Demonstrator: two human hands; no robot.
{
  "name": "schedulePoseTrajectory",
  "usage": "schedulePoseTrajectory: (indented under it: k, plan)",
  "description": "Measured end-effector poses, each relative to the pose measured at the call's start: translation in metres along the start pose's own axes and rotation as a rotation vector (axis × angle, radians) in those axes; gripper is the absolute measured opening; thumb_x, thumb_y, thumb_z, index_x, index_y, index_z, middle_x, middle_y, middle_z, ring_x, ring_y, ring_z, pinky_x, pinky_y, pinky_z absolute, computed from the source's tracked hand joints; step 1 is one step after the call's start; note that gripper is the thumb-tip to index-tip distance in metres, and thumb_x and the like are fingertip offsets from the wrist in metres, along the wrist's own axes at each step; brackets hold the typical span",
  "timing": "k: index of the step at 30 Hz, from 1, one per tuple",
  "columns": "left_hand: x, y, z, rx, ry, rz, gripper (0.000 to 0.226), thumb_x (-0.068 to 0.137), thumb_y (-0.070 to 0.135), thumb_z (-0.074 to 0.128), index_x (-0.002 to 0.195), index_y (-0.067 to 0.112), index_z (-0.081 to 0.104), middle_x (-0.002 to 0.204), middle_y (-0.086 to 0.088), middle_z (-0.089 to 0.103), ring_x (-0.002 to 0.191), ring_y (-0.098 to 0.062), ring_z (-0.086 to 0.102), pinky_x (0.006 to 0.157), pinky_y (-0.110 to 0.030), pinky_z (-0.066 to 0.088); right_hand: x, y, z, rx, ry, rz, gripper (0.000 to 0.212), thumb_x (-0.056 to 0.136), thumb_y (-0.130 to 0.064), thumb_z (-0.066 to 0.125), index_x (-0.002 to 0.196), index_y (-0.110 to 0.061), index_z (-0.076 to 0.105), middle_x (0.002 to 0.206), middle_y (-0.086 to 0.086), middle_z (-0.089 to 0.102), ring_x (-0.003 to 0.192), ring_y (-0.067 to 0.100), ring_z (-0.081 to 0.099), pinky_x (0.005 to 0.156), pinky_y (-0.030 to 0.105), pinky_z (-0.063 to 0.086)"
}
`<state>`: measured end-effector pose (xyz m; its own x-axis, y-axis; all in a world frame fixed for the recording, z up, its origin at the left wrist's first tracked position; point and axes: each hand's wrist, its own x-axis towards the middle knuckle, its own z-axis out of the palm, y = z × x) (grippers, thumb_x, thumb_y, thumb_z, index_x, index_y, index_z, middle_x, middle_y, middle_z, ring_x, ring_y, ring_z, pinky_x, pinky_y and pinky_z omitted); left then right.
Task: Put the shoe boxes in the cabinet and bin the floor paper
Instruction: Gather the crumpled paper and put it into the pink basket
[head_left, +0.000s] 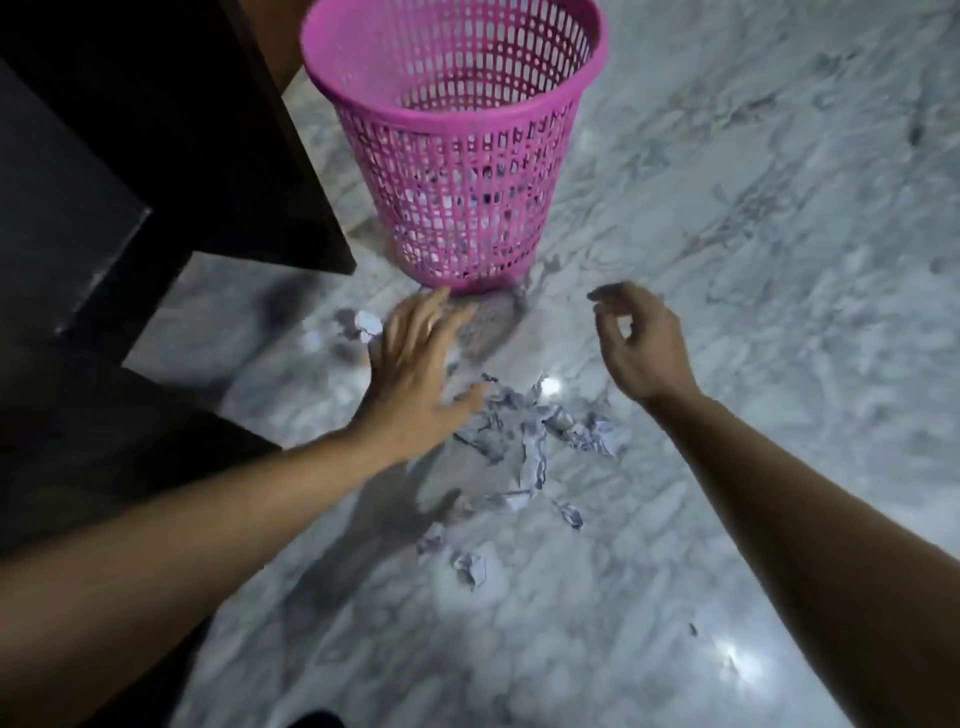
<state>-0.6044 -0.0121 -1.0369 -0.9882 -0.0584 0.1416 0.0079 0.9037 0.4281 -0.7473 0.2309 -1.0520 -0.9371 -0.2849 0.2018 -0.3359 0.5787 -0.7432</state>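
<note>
You're on the paper step. Left hand (415, 358) spread flat, right hand (636, 343) loosely curled, both empty. Torn white paper scraps (535, 436) lie near, between them; pink slotted plastic bin (457, 130) stands far. Next: gather scraps, drop in.

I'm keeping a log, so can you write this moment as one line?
stage: binning floor paper | left hand: open, empty | right hand: empty | paper scraps: on floor | pink basket: upright
</note>
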Motion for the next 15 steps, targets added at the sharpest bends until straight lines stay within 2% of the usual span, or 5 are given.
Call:
schedulePoseTrajectory:
  k: [3,6,10,13,15]
  plan:
    - [-0.103,-0.030,0.054,0.149,-0.469,-0.126,0.120,0.071,0.096,0.045,0.160,0.036,-0.009,0.165,0.005,-0.031,0.153,-0.025,-0.027,0.119,-0.057,0.007,-0.077,0.050,0.026,-0.184,-0.227,0.074,0.038,0.096,-0.051,0.052,0.130,-0.036,0.059,0.128,0.000,0.064,0.122,0.026,0.059,0.101,0.042,0.049]
    - [-0.149,-0.040,0.080,0.236,-0.499,-0.035,0.130,0.061,0.104,0.039,0.161,0.033,-0.007,0.167,-0.002,-0.024,0.154,-0.029,-0.023,0.121,-0.056,0.005,-0.127,0.058,0.046,-0.372,-0.386,0.072,0.087,0.086,-0.081,0.047,0.159,-0.041,0.024,0.161,0.007,0.034,0.149,0.031,0.031,0.116,0.054,0.035]
    - [-0.147,-0.030,0.107,0.283,-0.402,0.080,0.117,0.072,0.098,0.038,0.162,0.028,0.010,0.170,-0.010,-0.001,0.157,-0.035,0.001,0.120,-0.058,0.016,-0.145,0.043,0.074,-0.531,-0.559,0.063,0.128,0.061,-0.105,0.037,0.157,-0.045,-0.022,0.171,0.008,-0.018,0.157,0.035,-0.016,0.121,0.067,-0.001]
    - [-0.124,-0.020,0.125,0.265,-0.311,-0.020,0.109,0.079,0.093,0.035,0.162,0.028,0.011,0.170,-0.011,0.005,0.157,-0.034,0.007,0.118,-0.057,0.024,-0.142,0.042,0.094,-0.579,-0.539,-0.008,0.120,0.065,-0.104,0.030,0.159,-0.045,-0.017,0.172,0.011,-0.012,0.157,0.038,-0.010,0.119,0.070,0.002]
    - [-0.106,-0.017,0.131,0.247,-0.263,-0.073,0.106,0.081,0.090,0.035,0.162,0.027,0.009,0.170,-0.010,0.005,0.157,-0.032,0.006,0.120,-0.055,0.021,-0.143,0.044,0.103,-0.633,-0.486,-0.091,0.101,0.078,-0.095,0.033,0.162,-0.042,0.015,0.171,0.012,0.014,0.156,0.042,0.015,0.116,0.072,0.018]
